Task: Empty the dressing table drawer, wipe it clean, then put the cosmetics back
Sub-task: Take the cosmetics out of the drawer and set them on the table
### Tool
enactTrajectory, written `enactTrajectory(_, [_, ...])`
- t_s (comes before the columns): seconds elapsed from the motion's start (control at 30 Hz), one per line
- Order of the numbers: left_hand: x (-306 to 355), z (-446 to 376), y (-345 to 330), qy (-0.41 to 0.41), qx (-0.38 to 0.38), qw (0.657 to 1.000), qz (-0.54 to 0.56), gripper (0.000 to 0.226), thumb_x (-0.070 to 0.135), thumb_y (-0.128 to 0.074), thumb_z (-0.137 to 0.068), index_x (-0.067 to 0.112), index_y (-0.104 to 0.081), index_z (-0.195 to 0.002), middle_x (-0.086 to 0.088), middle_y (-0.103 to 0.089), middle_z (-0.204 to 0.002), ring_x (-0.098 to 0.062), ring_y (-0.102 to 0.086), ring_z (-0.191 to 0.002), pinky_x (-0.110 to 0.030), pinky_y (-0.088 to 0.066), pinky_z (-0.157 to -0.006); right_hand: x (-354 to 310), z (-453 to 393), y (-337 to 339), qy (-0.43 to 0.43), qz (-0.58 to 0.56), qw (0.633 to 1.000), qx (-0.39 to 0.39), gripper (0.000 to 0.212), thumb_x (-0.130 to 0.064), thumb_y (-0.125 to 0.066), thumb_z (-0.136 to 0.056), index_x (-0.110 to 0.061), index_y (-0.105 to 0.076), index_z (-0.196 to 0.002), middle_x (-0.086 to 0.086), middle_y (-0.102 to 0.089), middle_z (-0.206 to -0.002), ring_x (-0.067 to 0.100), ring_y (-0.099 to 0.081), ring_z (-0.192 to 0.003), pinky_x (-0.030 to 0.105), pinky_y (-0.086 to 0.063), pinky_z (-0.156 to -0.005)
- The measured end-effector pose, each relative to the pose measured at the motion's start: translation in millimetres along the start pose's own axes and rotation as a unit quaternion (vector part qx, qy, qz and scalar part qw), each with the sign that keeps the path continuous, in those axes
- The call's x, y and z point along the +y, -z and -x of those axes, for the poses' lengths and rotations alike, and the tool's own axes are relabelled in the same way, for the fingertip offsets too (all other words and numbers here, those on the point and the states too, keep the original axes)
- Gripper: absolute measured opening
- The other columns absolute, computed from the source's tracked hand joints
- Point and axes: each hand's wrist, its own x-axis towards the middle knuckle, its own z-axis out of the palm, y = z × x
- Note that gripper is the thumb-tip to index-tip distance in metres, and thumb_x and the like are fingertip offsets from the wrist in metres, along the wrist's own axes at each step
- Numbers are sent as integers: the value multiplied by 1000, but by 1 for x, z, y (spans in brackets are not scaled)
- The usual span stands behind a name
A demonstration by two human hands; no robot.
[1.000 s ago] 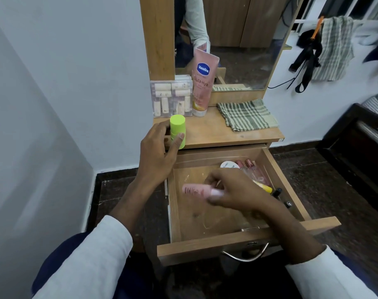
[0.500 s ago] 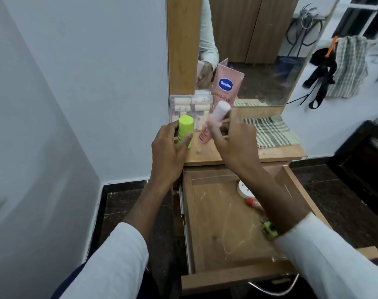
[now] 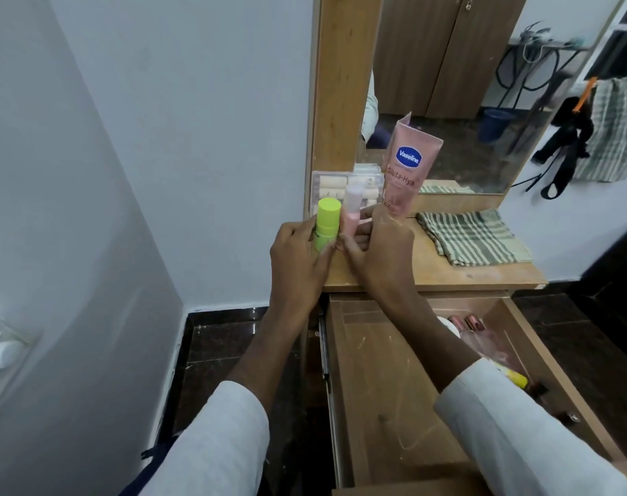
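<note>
My left hand (image 3: 297, 259) grips a lime-green stick container (image 3: 76, 223) upright at the left edge of the dressing table top (image 3: 448, 277). Right beside it, my right hand (image 3: 383, 248) holds a small pink bottle (image 3: 102, 209) with a pale cap, also upright. Behind them stand a clear box of white rolls (image 3: 331, 186) and a pink Vaseline tube (image 3: 406, 170) leaning on the mirror. The wooden drawer (image 3: 376, 388) is pulled open below; a white jar (image 3: 448, 325), pinkish tubes (image 3: 473, 323) and a yellow item (image 3: 514, 377) lie along its right side.
A green striped cloth (image 3: 473, 236) lies folded on the right of the table top. The mirror (image 3: 465, 84) rises behind. A white wall (image 3: 161, 137) closes the left side, dark tiled floor (image 3: 226, 352) lies below, and dark furniture (image 3: 616, 266) stands at the right.
My right hand lifted the pink bottle out of the drawer and brought it up beside the green stick on the table top. My left hand stayed on the green stick.
</note>
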Motion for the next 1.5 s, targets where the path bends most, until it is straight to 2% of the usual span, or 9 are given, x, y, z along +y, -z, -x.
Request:
enactTrajectory(0.2, [-2,-4,-7,49,24,998,13,49,28,-85,-87,14,-70,-133,-5,-72,-119,-14,-70,-102,-43,-61,-94,7,-2,-7,-28,-1,1000,-7,28,-23,-84,-87,-11,-66,-105,1,-76,-90,1,-64,-67,18,-59,-68])
enactTrajectory(0.33, [-2,-5,-8,70,23,997,30,55,26,-88,-84,12,-68,-132,-1,-72,-119,-8,-70,-101,-39,-62,-94,9,1,-2,-38,-14,999,-21,30,-18,-88,-83,-11,-65,-101,-5,-68,-82,-9,-55,-61,3,-48,-62])
enactTrajectory(0.43, [2,1,-6,75,42,996,18,60,31,-88,-84,14,-61,-135,2,-67,-122,-10,-64,-108,-41,-60,-95,8,14,17,-27,-15,999,-33,36,-21,-88,-83,-12,-64,-107,-7,-68,-83,-4,-59,-64,8,-51,-63])
enactTrajectory(0.6, [32,21,1,-86,67,993,-41,37,23,-74,-92,13,-62,-125,-3,-61,-121,-18,-55,-110,-28,-49,-91,27,54,79,34,88,990,-100,16,-27,-83,-86,-22,-68,-90,-16,-63,-75,-7,-57,-66,9,-46,-63])
enactTrajectory(0.83, [56,59,-25,-317,-227,920,-45,19,15,-65,-99,13,-68,-117,-3,-67,-113,-18,-60,-106,-31,-52,-91,109,56,140,-103,225,931,-267,5,-26,-78,-90,-27,-74,-89,-7,-72,-88,13,-66,-84,33,-55,-76])
enactTrajectory(1.0, [53,69,-58,-314,-383,860,-122,38,31,-63,-99,21,-61,-136,2,-61,-134,-17,-55,-121,-39,-54,-94,138,70,152,-149,318,870,-346,9,-24,-64,-96,-17,-65,-101,16,-67,-120,35,-63,-110,35,-48,-81])
enactTrajectory(1.13, [57,73,-72,-311,-402,848,-148,45,34,-66,-97,22,-59,-139,3,-59,-139,-17,-55,-126,-36,-52,-100,137,80,142,-155,301,854,-395,48,-27,-72,-95,-10,-56,-136,18,-62,-132,35,-61,-119,39,-52,-95])
enactTrajectory(1.33, [56,78,-77,-275,-399,852,-195,49,39,-65,-97,23,-56,-142,2,-58,-141,-19,-54,-129,-35,-50,-102,118,72,140,-142,295,871,-367,21,-18,-54,-105,-7,-65,-119,17,-62,-127,37,-58,-118,41,-47,-95])
enactTrajectory(1.5, [57,78,-68,-214,-389,874,-195,39,42,-62,-99,23,-58,-133,3,-60,-133,-19,-58,-121,-33,-50,-95,96,78,129,-131,247,881,-380,22,-20,-70,-97,-11,-70,-117,11,-67,-122,28,-64,-110,39,-56,-96])
